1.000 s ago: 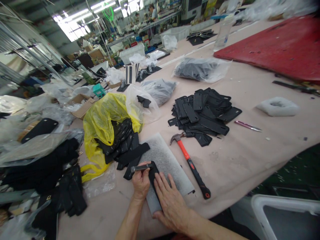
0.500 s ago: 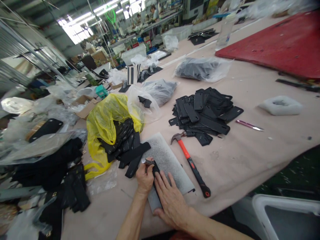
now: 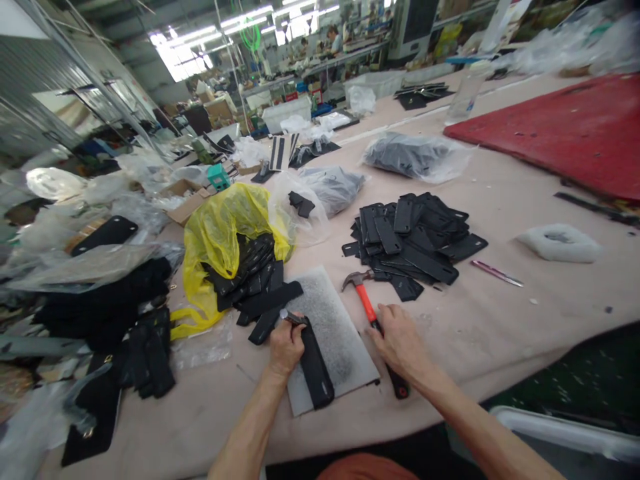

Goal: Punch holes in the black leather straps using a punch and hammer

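Note:
My left hand [image 3: 285, 347] is closed around a small metal tool [image 3: 292, 318] and holds it against the top end of a black strap piece [image 3: 316, 365]. The strap lies lengthwise on a grey foam pad [image 3: 340, 327]. My right hand [image 3: 400, 341] rests over the handle of a hammer with a red and black handle [image 3: 373, 313], fingers curling round it. The hammer lies on the table just right of the pad.
A yellow plastic bag [image 3: 220, 233] spilling black pieces lies left of the pad. A heap of flat black pieces [image 3: 415, 237] sits beyond the hammer. A pink pen-like knife [image 3: 497, 273], a white foam piece [image 3: 559, 243] and a red board [image 3: 555, 130] lie to the right. People work at distant tables.
My right hand left the black strap and moved right onto the hammer handle. My left hand stays on the metal tool at the strap's top end.

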{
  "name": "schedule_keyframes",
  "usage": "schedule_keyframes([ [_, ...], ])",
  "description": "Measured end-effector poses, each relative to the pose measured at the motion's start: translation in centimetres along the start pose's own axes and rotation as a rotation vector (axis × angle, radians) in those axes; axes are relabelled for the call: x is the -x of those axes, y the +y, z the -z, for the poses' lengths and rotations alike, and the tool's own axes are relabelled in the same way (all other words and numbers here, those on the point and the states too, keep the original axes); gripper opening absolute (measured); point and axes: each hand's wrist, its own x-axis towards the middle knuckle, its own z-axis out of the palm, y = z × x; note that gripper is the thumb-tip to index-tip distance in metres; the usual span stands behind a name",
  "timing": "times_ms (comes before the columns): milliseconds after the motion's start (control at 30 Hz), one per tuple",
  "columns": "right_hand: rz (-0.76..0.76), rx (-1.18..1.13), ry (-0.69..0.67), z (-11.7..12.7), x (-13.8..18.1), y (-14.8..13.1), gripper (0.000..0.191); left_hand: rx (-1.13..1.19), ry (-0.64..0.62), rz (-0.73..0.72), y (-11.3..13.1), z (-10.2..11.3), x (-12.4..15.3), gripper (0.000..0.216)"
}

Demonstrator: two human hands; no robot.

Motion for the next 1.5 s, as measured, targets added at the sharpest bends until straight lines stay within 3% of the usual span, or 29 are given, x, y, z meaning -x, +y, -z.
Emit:
schedule_keyframes([
  [133, -0.102, 0.021, -0.206, -1.3, -0.3, 0.5, 0.017, -0.012, -0.026, 0.029, -0.2, -0.2, 0.3, 0.016],
  [300, -0.134, -0.016, -0.205, -0.5, -0.5, 0.6, 0.022, -0.009, -0.045, 0.088, -0.3, -0.3, 0.6, 0.014],
  [433, -0.127, -0.185, -0.248, 3.8, -1.1, 0.3, 0.021, 0.004, -0.029, 0.116, -0.2, -0.5, 0.7, 0.012],
  [533, -0.062, -0.644, -0.245, 9.1, -1.0, -2.4, 0.034, 0.024, -0.027, 0.117, -0.1, -0.5, 0.8, 0.013],
  [600, 0.085, -0.857, -0.175, 12.5, -0.8, -4.8, 0.037, 0.029, -0.022, 0.120, -0.1, -0.5, 0.8, 0.014],
  [667, 0.208, -0.792, 0.004, 14.7, -0.5, -6.8, 0.034, 0.022, -0.018, 0.129, -0.1, -0.5, 0.8, 0.014],
  [767, 0.413, -0.446, 0.221, 14.9, -0.4, -8.2, 0.029, 0.017, -0.028, 0.133, -0.1, -0.5, 0.8, 0.015],
  [900, 0.680, -0.036, 0.132, 14.3, -0.5, -8.5, 0.027, 0.041, -0.034, 0.128, -0.1, -0.3, 0.6, 0.014],
  [967, 0.675, -0.047, 0.162, 15.1, -0.3, -8.8, 0.026, 0.061, -0.032, 0.132, 0.0, -0.2, 0.6, 0.013],
  [1100, 0.540, -0.250, 0.402, 15.8, 0.1, -9.1, 0.026, 0.068, -0.028, 0.125, 0.0, -0.2, 0.6, 0.011],
  [1267, 0.631, -0.053, 0.081, 15.8, -0.5, -8.6, 0.028, 0.044, -0.021, 0.116, -0.1, -0.3, 0.6, 0.009],
  [1300, 0.599, -0.088, 0.112, 16.1, -0.6, -8.7, 0.028, 0.039, -0.020, 0.114, -0.1, -0.2, 0.6, 0.009],
  [1400, 0.443, -0.260, 0.373, 16.3, -0.4, -9.0, 0.030, 0.032, -0.029, 0.116, 0.0, -0.1, 0.5, 0.008],
  [1467, 0.448, -0.253, 0.371, 15.6, -0.3, -8.8, 0.033, 0.031, -0.041, 0.122, 0.0, -0.1, 0.5, 0.008],
  [1500, 0.483, -0.200, 0.281, 15.1, -0.3, -8.5, 0.033, 0.031, -0.041, 0.128, 0.1, 0.0, 0.5, 0.008],
])
